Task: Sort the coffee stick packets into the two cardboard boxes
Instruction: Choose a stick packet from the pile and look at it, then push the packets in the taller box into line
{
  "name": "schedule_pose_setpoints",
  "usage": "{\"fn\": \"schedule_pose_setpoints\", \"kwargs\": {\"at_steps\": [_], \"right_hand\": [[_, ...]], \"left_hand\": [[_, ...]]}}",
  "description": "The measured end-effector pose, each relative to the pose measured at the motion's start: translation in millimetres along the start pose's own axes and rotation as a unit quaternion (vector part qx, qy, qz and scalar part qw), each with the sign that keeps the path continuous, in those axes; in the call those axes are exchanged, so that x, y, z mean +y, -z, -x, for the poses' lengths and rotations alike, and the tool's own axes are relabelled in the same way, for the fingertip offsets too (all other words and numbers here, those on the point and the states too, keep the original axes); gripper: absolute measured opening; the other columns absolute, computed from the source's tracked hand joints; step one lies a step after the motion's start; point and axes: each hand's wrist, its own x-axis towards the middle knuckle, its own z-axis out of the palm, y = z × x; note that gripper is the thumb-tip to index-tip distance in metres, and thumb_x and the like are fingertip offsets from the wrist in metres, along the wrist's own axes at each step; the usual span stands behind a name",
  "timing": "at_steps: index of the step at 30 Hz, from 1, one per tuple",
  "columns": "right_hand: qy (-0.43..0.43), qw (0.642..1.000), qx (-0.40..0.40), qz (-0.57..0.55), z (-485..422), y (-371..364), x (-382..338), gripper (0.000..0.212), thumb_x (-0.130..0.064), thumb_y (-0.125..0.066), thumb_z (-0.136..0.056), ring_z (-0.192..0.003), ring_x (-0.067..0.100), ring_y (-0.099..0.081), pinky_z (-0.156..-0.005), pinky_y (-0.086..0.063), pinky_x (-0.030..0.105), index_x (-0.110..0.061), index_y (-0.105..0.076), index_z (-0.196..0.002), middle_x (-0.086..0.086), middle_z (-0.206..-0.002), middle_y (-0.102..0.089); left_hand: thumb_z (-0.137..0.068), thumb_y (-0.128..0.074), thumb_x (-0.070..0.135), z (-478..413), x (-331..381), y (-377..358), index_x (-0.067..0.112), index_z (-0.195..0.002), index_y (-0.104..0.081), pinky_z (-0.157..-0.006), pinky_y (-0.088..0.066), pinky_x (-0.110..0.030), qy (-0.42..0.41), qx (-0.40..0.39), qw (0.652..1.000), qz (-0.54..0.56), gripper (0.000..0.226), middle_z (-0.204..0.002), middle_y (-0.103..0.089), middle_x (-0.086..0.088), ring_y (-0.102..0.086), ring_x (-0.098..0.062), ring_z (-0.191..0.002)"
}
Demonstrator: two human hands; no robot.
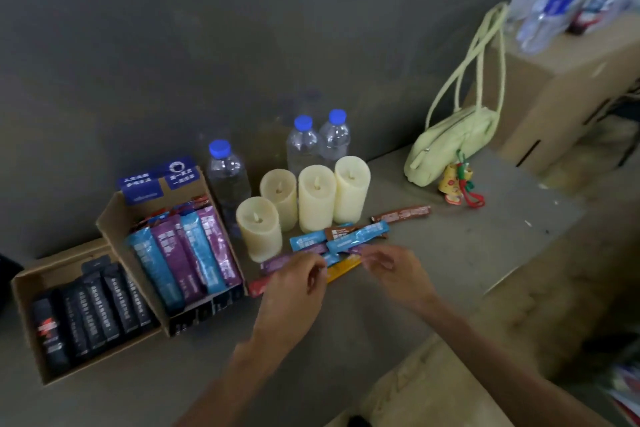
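coffee stick packets [356,236] lay in a loose heap right at the fingertips, and that heap was what remained of the job. the left hand [294,288] had its fingers curled at the near edge of the heap and looked to be pinching a packet end. the right hand [394,274] pinched the end of a purple packet [356,248] just across from it, though blur made neither grip certain.

a yellow packet [341,271] lay between the hands and a red packet [255,288] poked out at 9 o'clock of the left hand. blue and brown ones lay at 12 o'clock, and one brown packet [401,213] sat apart at 1 o'clock.

out at 9 to 10 o'clock the two cardboard boxes stood touching. the box of blue and purple sticks [110,222] was nearer, and the box of black sticks [59,262] lay beyond it at 9 o'clock. both looked well filled, so i judged the sorting mostly done, with only this handful of coloured sticks unsorted.

beyond the heap at 11 to 12 o'clock stood four candles [317,198] with water bottles [303,146] behind them, and a green handbag [450,146] rested at 1 o'clock.
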Motion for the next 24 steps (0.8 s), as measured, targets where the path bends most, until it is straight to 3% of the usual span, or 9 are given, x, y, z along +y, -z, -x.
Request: {"fn": "schedule_pose_setpoints", "kwargs": {"at_steps": [2, 5, 8, 12, 18, 24], "right_hand": [[-0.025, 0.999, 0.031, 0.029, -7.2, 26.7, 19.3, 0.014, -0.009, -0.068, -0.089, -0.083, 0.008, -0.070, -0.078, -0.053, 0.024, -0.018, -0.076, -0.096, -0.004, -0.090, -0.075], [-0.070, 0.996, 0.055, 0.029, -18.0, 59.0, 43.9, 0.015, -0.004, -0.066, -0.088, -0.089, 0.021, -0.071, -0.085, -0.054, 0.036, -0.015, -0.075, -0.092, 0.003, -0.092, -0.075], [-0.090, 0.992, 0.067, 0.057, -29.2, 82.9, 61.3, 0.015, -0.001, -0.060, -0.089, -0.093, 0.022, -0.069, -0.085, -0.052, 0.035, -0.008, -0.074, -0.091, 0.007, -0.095, -0.074], [-0.109, 0.989, 0.061, 0.073, -54.5, 103.9, 76.9, 0.015, -0.003, -0.059, -0.090, -0.098, 0.023, -0.066, -0.084, -0.050, 0.030, -0.003, -0.071, -0.098, 0.008, -0.100, -0.071], [-0.096, 0.988, 0.045, 0.116, -89.4, 120.3, 83.2, 0.024, -0.010, -0.051, -0.093, -0.101, 0.021, -0.065, -0.089, -0.050, 0.031, -0.017, -0.071, -0.103, 0.003, -0.107, -0.071], [-0.058, 0.981, 0.054, 0.175, -96.0, 130.8, 90.7, 0.029, -0.008, -0.055, -0.093, -0.116, 0.023, -0.055, -0.096, -0.046, 0.034, -0.016, -0.064, -0.119, 0.005, -0.123, -0.062]], "left_hand": [[-0.097, -0.053, 0.027, -21.4, 9.1, -37.2, 0.024, -0.106, -0.062, -0.090, -0.048, -0.030, -0.013, -0.060, 0.998, -0.033, 0.013, -0.110, -0.065, 0.006, -0.058, -0.009, -0.100], [-0.099, -0.048, 0.024, -60.3, 25.0, -91.7, 0.016, -0.127, -0.058, -0.107, -0.037, -0.034, -0.036, -0.113, 0.989, -0.083, 0.031, -0.131, -0.058, -0.004, -0.052, -0.022, -0.122], [-0.096, -0.049, 0.020, -99.3, 44.5, -129.6, 0.015, -0.129, -0.056, -0.103, -0.037, -0.036, -0.075, -0.133, 0.974, -0.165, 0.034, -0.129, -0.056, -0.006, -0.052, -0.025, -0.119], [-0.089, -0.062, 0.022, -138.9, 61.2, -156.7, 0.017, -0.127, -0.054, -0.097, -0.042, -0.036, -0.040, -0.143, 0.959, -0.241, 0.039, -0.125, -0.056, -0.005, -0.054, -0.025, -0.114], [-0.093, -0.053, 0.018, -160.1, 64.9, -181.6, 0.017, -0.129, -0.051, -0.098, -0.044, -0.041, -0.019, -0.176, 0.934, -0.311, 0.036, -0.128, -0.054, -0.010, -0.054, -0.030, -0.117], [-0.094, -0.053, 0.016, -162.3, 68.2, -190.2, 0.021, -0.120, -0.057, -0.097, -0.042, -0.039, -0.056, -0.153, 0.935, -0.315, 0.027, -0.121, -0.057, -0.005, -0.054, -0.026, -0.113]]}}
